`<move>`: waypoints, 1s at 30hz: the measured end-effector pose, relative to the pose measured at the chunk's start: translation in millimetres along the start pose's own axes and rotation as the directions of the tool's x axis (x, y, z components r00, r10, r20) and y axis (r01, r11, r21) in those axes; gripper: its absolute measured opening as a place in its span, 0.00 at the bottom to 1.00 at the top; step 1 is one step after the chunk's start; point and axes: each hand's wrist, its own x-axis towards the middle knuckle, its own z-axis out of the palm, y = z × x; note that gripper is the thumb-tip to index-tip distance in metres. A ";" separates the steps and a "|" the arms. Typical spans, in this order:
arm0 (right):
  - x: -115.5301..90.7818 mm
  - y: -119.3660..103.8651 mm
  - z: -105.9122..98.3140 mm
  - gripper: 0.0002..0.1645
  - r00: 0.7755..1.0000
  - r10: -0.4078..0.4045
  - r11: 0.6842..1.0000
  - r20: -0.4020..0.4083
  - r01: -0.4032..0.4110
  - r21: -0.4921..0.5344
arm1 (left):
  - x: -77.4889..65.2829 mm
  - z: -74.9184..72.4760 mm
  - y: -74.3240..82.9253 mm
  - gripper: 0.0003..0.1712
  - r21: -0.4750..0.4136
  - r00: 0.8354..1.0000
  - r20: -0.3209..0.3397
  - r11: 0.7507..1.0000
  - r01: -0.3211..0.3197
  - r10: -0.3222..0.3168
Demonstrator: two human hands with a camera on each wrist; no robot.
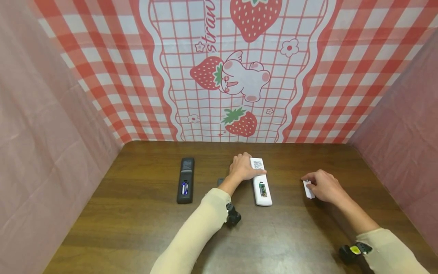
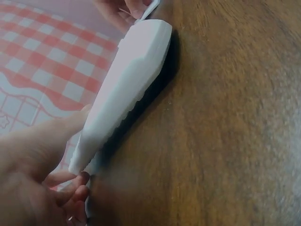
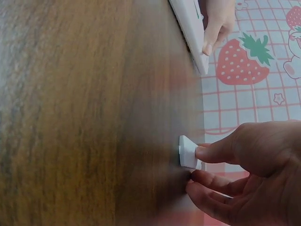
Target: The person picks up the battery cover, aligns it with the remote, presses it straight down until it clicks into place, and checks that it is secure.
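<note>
A white remote control point(image 1: 262, 196) lies back side up, its battery compartment uncovered and batteries point(image 1: 262, 189) showing inside. My left hand point(image 1: 241, 167) grips its far end, the thumb across the back and the fingers around the end and far side. In the left wrist view the white remote point(image 2: 127, 75) is seen from its side, with that hand point(image 2: 33, 155) at the lower end. Off to the right, my right hand point(image 1: 325, 185) pinches a small white battery cover point(image 1: 309, 189) between thumb and fingers. The right wrist view shows this cover point(image 3: 188, 153) close to the tabletop.
A black remote control point(image 1: 186, 182) lies back up on the left of the wooden table point(image 1: 137, 224), two batteries visible in its open compartment. A small dark piece point(image 1: 220, 181) is partly hidden behind my left wrist. A checked strawberry cloth point(image 1: 308, 76) hangs along the back.
</note>
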 end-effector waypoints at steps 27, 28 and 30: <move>-2.7 7.4 -6.3 0.11 1.000 -0.007 1.000 -0.002 0.007 0.017 | 40.2 24.0 -28.3 0.49 -0.207 1.000 -0.006 0.978 0.012 -0.013; -3.0 7.9 -6.7 0.11 1.000 -0.005 1.000 -0.004 0.006 0.020 | 41.6 24.9 -28.9 0.49 -0.210 1.000 -0.001 0.978 0.012 -0.013; -3.7 8.5 -7.2 0.11 1.000 -0.005 1.000 -0.010 0.005 0.023 | 44.6 27.3 -30.6 0.49 -0.220 1.000 0.013 0.975 0.015 -0.012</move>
